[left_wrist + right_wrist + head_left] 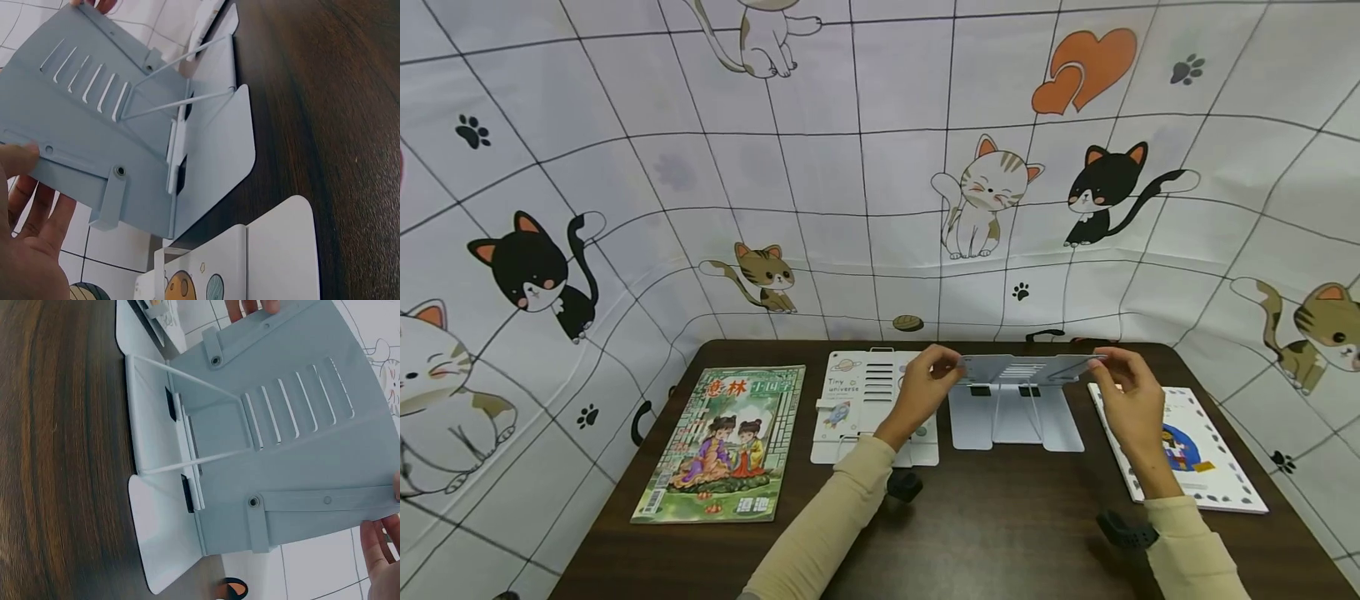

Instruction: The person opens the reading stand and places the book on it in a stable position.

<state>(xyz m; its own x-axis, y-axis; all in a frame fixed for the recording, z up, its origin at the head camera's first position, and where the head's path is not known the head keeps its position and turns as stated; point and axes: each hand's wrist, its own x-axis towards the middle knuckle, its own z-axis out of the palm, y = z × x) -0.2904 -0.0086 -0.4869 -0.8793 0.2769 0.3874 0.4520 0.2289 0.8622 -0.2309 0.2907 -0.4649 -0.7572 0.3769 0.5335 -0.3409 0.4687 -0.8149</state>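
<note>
A pale grey metal book stand (1017, 425) is unfolded on the dark table, its base flat and its back panel (81, 119) raised and tilted. My left hand (922, 387) pinches the panel's left edge, thumb on one face and fingers behind. At the opposite edge, my right hand (1129, 408) grips the panel the same way. A bent wire support (194, 465) runs from the base up to the slotted middle of the panel. Small riveted page arms (257, 519) lie along both sides of the panel.
Left of the grey stand lies a white book stand (850, 379) printed "Tiny universe". A green illustrated magazine (722, 442) is farther left. By my right hand lies a white booklet (1217, 467) with a blue round picture. Cat-print cloth (895, 183) hangs behind the table.
</note>
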